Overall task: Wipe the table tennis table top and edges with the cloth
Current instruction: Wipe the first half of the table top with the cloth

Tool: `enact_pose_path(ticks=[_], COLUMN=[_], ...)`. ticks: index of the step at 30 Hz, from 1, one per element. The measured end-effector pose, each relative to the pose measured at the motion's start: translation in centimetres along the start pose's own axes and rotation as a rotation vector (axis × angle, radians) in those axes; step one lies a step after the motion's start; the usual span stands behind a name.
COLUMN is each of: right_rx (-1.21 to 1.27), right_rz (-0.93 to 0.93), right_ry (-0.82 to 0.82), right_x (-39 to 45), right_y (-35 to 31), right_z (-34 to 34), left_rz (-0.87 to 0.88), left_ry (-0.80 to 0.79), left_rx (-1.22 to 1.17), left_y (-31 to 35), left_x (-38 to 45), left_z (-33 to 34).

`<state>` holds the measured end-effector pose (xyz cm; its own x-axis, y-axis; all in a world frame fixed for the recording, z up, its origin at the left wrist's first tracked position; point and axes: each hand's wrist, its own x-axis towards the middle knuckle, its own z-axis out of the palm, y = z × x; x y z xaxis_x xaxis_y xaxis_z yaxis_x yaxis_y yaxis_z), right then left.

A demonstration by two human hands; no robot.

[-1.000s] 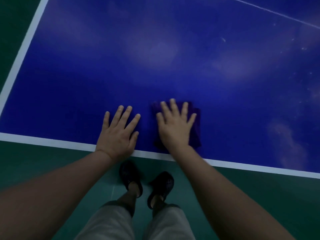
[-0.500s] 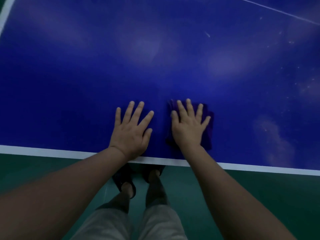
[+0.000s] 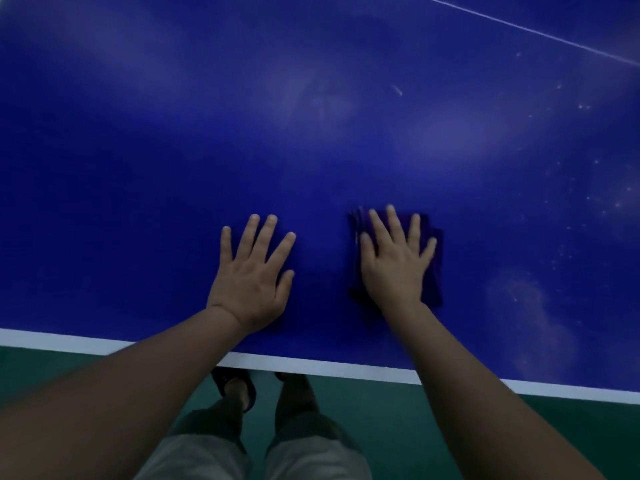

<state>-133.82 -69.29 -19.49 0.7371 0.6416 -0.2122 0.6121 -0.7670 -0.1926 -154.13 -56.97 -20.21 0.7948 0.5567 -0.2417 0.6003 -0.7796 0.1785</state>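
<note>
The blue table tennis table top [image 3: 311, 150] fills most of the view, with a white stripe [image 3: 329, 367] along its near edge. A folded dark purple cloth [image 3: 434, 268] lies flat on the table close to that edge. My right hand [image 3: 394, 268] presses on the cloth with straight, spread fingers and covers most of it. My left hand [image 3: 251, 275] rests flat on the bare table, fingers spread, a hand's width left of the cloth.
A thin white line [image 3: 526, 29] crosses the table at the far right. Pale dusty smears and specks [image 3: 519, 299] mark the surface to the right. Below the edge is green floor [image 3: 433, 438], with my legs and dark shoes [image 3: 235, 386].
Both hands and the cloth have slid to the right along the near edge, and the gap between the hands has widened. The table's left edge has left the view.
</note>
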Motion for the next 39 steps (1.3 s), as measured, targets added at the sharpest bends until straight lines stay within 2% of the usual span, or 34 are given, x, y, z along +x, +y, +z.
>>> enact_pose_path(ticks=[2,4,7,9,12,16,17,21,26,28,30,34,36,39], right_rx=[-0.012,-0.053,-0.077,-0.056,-0.081,-0.016,-0.001,-0.065,-0.125,-0.134,-0.115,-0.048,-0.054,-0.074], right_rz=[-0.07,-0.279,-0.48,-0.485,-0.42,-0.136,-0.115,-0.37,-0.601,-0.579,-0.456,-0.211,-0.249,-0.455], right_ry=[0.003,0.018,-0.014,-0.033,-0.05,0.0,-0.003,-0.002,-0.097,-0.092,-0.061,-0.048,-0.047,-0.041], right_x=[2.1,0.6,-5.2,-7.4,-4.4,6.0,7.7,6.0,0.3,2.3,5.9,14.1,15.2,12.1], right_y=[-2.7,-4.1,-1.2,2.9,6.8,2.3,0.6,-1.6,5.6,7.1,6.8,1.7,-1.2,-1.6], right_z=[0.7,1.6,2.0,1.4,-0.4,-1.5,-1.4,-0.3,-0.7,-1.5,-2.4,-2.7,-2.3,-1.9], left_rz=[-0.007,-0.006,-0.008,-0.019,-0.027,-0.051,-0.064,-0.105,-0.113,-0.116,-0.119,-0.099,-0.09,-0.055], left_ry=[0.01,0.027,0.052,0.054,0.056,0.058,0.054,0.043,0.05,0.041,0.033,0.027,0.031,0.036], left_rx=[0.003,0.004,-0.008,-0.01,0.002,-0.004,-0.006,-0.017,-0.009,-0.01,-0.005,-0.016,-0.004,0.0], left_y=[0.2,0.3,0.3,0.5,0.9,1.6,1.8,2.5,2.6,2.6,2.6,2.3,2.1,1.7], left_x=[0.2,0.2,0.2,0.5,1.0,2.1,2.5,4.5,6.3,6.8,7.4,9.3,10.6,13.2], left_z=[0.0,0.1,0.2,0.2,0.1,-0.3,-0.4,-0.8,-0.8,-1.0,-1.4,-2.2,-2.5,-3.1])
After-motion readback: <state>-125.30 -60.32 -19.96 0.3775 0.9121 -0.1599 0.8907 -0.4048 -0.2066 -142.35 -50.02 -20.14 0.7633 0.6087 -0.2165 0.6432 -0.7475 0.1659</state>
